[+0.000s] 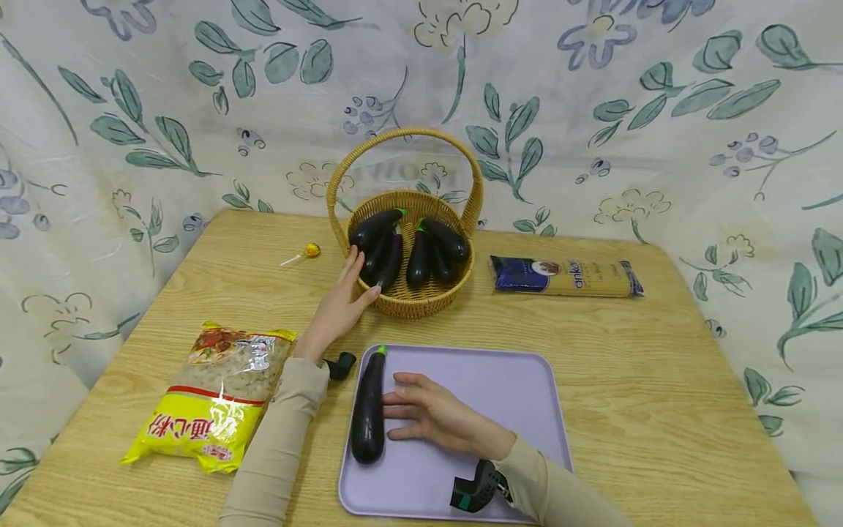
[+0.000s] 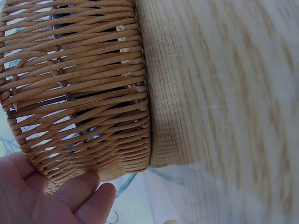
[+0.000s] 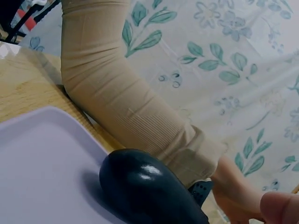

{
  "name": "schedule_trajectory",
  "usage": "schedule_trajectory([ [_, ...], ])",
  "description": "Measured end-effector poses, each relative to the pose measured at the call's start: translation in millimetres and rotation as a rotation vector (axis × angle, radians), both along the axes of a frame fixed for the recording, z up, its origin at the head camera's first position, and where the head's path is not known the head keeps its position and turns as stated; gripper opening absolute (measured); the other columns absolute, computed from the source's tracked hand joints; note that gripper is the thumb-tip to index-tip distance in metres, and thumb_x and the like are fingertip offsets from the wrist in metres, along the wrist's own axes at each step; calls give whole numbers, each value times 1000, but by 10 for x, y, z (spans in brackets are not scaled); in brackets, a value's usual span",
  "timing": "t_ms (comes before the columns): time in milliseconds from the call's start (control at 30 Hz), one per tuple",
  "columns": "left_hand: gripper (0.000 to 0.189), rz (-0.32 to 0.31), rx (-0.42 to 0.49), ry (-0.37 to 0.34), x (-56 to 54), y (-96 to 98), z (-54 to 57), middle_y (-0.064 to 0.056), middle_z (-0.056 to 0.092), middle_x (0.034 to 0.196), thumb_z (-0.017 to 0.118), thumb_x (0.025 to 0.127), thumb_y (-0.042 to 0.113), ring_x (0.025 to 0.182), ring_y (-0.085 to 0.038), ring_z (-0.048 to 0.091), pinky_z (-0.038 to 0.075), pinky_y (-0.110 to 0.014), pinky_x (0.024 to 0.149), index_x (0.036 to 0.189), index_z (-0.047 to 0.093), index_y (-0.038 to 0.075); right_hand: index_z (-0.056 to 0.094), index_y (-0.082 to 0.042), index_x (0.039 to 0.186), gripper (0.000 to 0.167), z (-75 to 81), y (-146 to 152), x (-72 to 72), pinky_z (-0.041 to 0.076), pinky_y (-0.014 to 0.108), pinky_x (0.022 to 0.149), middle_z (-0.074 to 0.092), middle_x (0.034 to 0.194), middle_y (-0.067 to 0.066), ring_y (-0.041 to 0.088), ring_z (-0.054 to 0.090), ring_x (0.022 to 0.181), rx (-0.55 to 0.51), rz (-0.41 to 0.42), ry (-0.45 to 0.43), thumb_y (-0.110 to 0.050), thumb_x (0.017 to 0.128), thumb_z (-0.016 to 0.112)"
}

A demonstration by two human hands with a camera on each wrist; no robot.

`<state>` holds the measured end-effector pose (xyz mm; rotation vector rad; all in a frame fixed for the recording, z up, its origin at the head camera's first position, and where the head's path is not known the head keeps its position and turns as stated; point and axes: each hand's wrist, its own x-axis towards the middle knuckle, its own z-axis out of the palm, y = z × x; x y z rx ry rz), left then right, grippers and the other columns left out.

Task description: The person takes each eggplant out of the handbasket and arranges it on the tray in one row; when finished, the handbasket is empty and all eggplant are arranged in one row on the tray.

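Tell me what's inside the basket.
Several eggplants lie in the basket, grouped left and right with a gap between. Whatever lies beneath them is covered, so I can't see it.

Left grip [image 1: 339, 304] reaches out; right grip [image 1: 435, 413] spreads its fingers.

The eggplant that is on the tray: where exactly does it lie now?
In the head view, the eggplant lies lengthwise along the left side of the lilac tray, immediately left of the right hand.
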<state>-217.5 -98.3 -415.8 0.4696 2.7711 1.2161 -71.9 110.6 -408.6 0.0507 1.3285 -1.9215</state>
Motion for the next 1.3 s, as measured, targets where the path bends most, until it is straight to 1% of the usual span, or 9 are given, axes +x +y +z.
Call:
schedule_trajectory([
  [300, 76, 8, 8, -8, 5, -11, 12, 10, -12, 163, 47, 101, 44, 151, -33, 9, 21, -60, 116, 158, 2, 23, 20, 3, 149, 58, 54, 72, -95, 46, 48, 104, 47, 136, 23, 32, 54, 123, 35, -37, 51, -19, 101, 45],
  [400, 77, 10, 7, -16, 13, -16, 13, 10, -12, 163, 46, 100, 47, 151, -33, 9, 21, -61, 116, 158, 1, 24, 21, 3, 149, 57, 86, 98, -154, 46, 48, 104, 45, 139, 27, 30, 55, 122, 44, -29, 85, -19, 102, 44],
  [533, 77, 14, 10, -17, 19, -18, 22, 9, -11, 164, 46, 100, 49, 151, -34, 9, 20, -60, 116, 158, 2, 23, 17, 3, 151, 58, 166, 137, -273, 44, 47, 107, 35, 147, 31, 37, 48, 131, 44, 7, 139, -20, 103, 40],
  [700, 75, 19, 8, -9, 20, -8, 38, 6, -9, 164, 47, 100, 44, 150, -35, 12, 21, -60, 116, 158, 5, 20, 9, 3, 152, 59, 350, 184, -459, 39, 48, 111, 27, 152, 31, 42, 37, 139, 35, 31, 199, -22, 104, 34],
  [767, 75, 18, 7, -8, 13, -5, 32, 5, -9, 164, 48, 101, 43, 150, -35, 13, 21, -60, 116, 158, 5, 19, 11, 2, 151, 57, 444, 205, -541, 37, 49, 112, 25, 153, 31, 41, 37, 139, 29, 22, 223, -22, 104, 32],
  [867, 76, 19, 8, -2, 2, -3, 22, 5, -9, 164, 48, 101, 43, 150, -36, 13, 21, -60, 116, 158, 5, 19, 17, 0, 150, 53, 568, 229, -685, 38, 49, 111, 26, 153, 31, 36, 44, 135, 16, -27, 243, -22, 104, 30],
  [1000, 75, 17, 8, 2, 4, 3, 19, 4, -8, 164, 49, 101, 41, 149, -37, 15, 23, -59, 116, 158, 5, 18, 18, -4, 153, 53, 699, 246, -894, 38, 47, 112, 27, 155, 27, 35, 41, 138, -8, -95, 243, -23, 105, 31],
  [1133, 76, 5, 11, 0, 11, 10, 14, 3, -8, 165, 48, 101, 43, 149, -38, 15, 24, -60, 115, 158, 4, 20, 12, -7, 156, 57, 793, 224, -1081, 33, 47, 115, 26, 157, 23, 37, 30, 144, -25, -123, 233, -24, 106, 33],
  [1300, 77, 7, 22, 12, 11, 23, 0, 3, -8, 165, 47, 101, 44, 150, -36, 13, 22, -59, 116, 158, 0, 22, 11, -8, 156, 59, 821, 125, -1332, 32, 48, 115, 30, 156, 22, 36, 33, 143, -8, -163, 233, -26, 106, 37],
])
